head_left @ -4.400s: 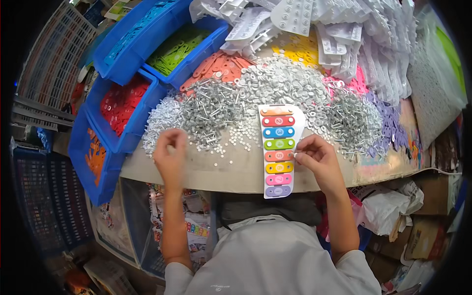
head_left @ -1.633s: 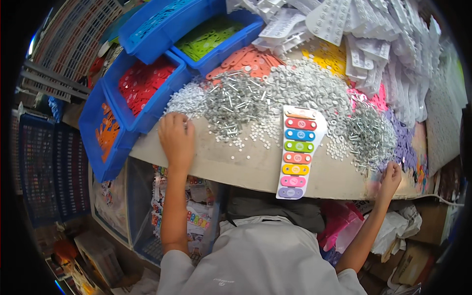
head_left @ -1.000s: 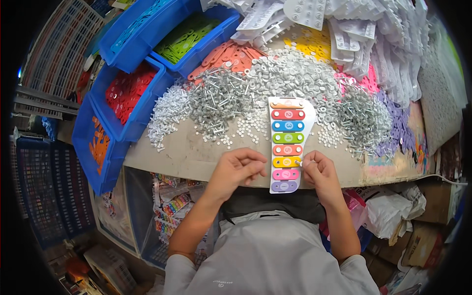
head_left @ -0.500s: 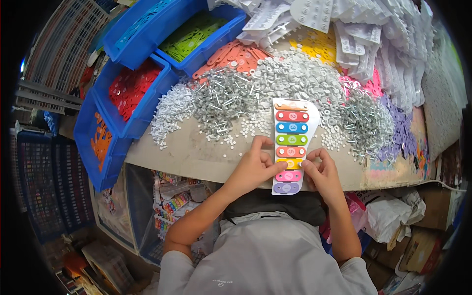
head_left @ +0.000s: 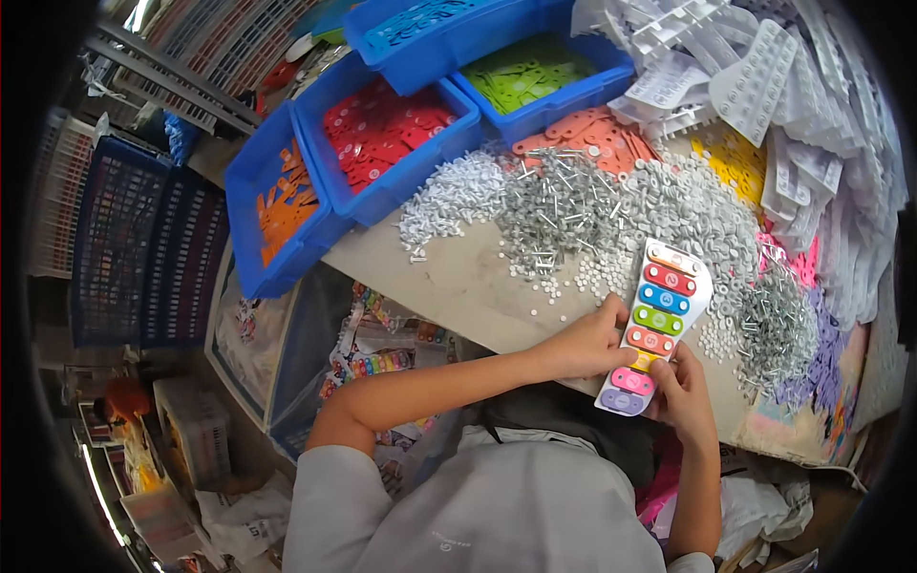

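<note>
A toy xylophone (head_left: 657, 320) with a white base and a row of coloured bars lies slanted over the table's front edge, its narrow end towards me. My left hand (head_left: 594, 346) grips its left edge, with the thumb pressed on the yellow bar (head_left: 643, 361). From the right edge my right hand (head_left: 686, 390) holds it, thumb and forefinger at the other end of that yellow bar. The fingers beneath the base are hidden. Pink and purple bars sit nearest me; green, blue, red and orange bars lie farther up. White round caps show on several bars.
Blue bins (head_left: 382, 205) at the far left hold red, orange, green and blue bars. Piles of metal pins (head_left: 564, 205), white screws (head_left: 449, 196) and white rings (head_left: 683, 196) spread behind the xylophone. White plastic bases (head_left: 821, 115) are heaped at the far right. Below the table stands a bin (head_left: 272, 382).
The whole view has turned, so the table and xylophone now appear farther right and slanted. Both hands stay at the yellow bar.
</note>
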Demonstrator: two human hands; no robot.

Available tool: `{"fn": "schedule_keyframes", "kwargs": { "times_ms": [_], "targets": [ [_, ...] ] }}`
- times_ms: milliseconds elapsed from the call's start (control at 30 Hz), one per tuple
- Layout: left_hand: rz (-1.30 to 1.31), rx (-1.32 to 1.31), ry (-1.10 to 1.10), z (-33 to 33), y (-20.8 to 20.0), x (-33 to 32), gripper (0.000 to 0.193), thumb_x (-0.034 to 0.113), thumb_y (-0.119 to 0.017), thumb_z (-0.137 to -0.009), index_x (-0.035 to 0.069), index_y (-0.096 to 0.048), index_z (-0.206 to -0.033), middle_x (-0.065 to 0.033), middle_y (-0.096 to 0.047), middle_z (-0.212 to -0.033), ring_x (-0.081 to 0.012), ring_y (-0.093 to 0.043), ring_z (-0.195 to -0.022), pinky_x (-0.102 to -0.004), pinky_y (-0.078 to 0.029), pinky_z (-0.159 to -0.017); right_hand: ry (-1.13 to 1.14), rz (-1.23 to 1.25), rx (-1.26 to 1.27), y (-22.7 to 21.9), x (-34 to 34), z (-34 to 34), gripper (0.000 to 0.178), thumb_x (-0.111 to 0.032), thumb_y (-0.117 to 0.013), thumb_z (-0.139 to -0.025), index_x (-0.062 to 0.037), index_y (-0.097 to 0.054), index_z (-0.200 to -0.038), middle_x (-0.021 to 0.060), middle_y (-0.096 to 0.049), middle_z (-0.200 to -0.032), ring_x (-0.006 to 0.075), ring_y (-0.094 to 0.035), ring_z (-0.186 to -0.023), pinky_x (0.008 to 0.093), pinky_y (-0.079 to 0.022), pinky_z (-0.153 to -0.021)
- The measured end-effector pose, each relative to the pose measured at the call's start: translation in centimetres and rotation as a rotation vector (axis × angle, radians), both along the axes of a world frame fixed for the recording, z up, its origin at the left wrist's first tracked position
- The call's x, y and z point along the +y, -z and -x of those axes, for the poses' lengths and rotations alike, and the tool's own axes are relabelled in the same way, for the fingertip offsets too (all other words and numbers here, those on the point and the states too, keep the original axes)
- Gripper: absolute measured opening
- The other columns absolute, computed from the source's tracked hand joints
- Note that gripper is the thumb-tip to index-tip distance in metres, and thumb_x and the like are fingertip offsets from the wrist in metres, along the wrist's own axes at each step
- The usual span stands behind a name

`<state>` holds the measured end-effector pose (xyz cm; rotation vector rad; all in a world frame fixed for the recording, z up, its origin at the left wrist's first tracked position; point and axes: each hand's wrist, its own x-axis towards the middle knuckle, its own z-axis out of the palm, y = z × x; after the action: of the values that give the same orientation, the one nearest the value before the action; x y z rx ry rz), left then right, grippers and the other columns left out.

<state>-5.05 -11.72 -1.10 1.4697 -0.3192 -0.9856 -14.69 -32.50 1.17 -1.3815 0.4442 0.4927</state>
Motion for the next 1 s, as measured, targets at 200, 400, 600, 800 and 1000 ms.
{"fn": "schedule_keyframes", "kwargs": {
  "times_ms": [200,400,600,800,1000],
  "targets": [
    [-0.018,-0.254,-0.053,0.9,1.2,-0.1,0.045,0.013,-0.069,-0.095,-0.001,-0.035,-0.122,-0.0079,-0.065,-0.076,-0.0104,-0.064,-0.068,-0.0276,-0.048,-0.060,0.045,0.129,-0.063,-0.8,1.4,0.2,0.028,-0.022,-0.058,-0.105,-0.0025,-0.057,-0.125,0.0016,-0.067,-0.078,0.0059,-0.055,-0.049,0.0208,-0.041,-0.042],
    [0.008,-0.376,-0.246,1.2,1.9,1.5,0.034,0.016,-0.076,-0.092,0.000,-0.049,-0.105,-0.0068,-0.067,-0.086,-0.0081,-0.058,-0.069,-0.0271,-0.049,-0.064,0.150,0.468,-0.152,-0.6,-0.7,1.5,0.019,-0.019,-0.059,-0.104,-0.0028,-0.062,-0.113,0.0001,-0.061,-0.072,0.0069,-0.053,-0.053,0.0237,-0.040,-0.046],
    [-0.497,-0.971,-0.911,-2.6,-0.7,12.4,0.020,0.015,-0.075,-0.089,0.005,-0.072,-0.106,-0.0095,-0.066,-0.084,-0.0248,-0.064,-0.082,-0.0388,-0.051,-0.075,0.607,1.349,-0.439,1.0,-15.1,8.1,0.021,-0.017,-0.056,-0.105,0.0006,-0.063,-0.114,0.0072,-0.062,-0.092,0.0179,-0.059,-0.083,0.0336,-0.048,-0.075],
    [-0.780,-1.310,-0.791,-6.1,1.6,16.5,0.019,0.012,-0.073,-0.088,0.004,-0.072,-0.105,-0.0100,-0.067,-0.087,-0.0295,-0.062,-0.087,-0.0410,-0.049,-0.081,0.382,1.724,-0.289,5.5,-22.5,12.0,0.023,-0.011,-0.056,-0.102,0.0034,-0.061,-0.119,0.0183,-0.064,-0.106,0.0347,-0.061,-0.090,0.0424,-0.048,-0.086],
    [-0.772,-1.485,-0.793,-6.5,0.5,15.7,0.009,0.005,-0.066,-0.092,0.000,-0.067,-0.100,-0.0110,-0.067,-0.090,-0.0276,-0.062,-0.085,-0.0385,-0.049,-0.078,0.461,1.711,-0.241,5.2,-20.8,10.8,0.022,-0.016,-0.056,-0.103,0.0047,-0.059,-0.110,0.0197,-0.066,-0.105,0.0374,-0.061,-0.100,0.0436,-0.047,-0.089]
  ]
}}
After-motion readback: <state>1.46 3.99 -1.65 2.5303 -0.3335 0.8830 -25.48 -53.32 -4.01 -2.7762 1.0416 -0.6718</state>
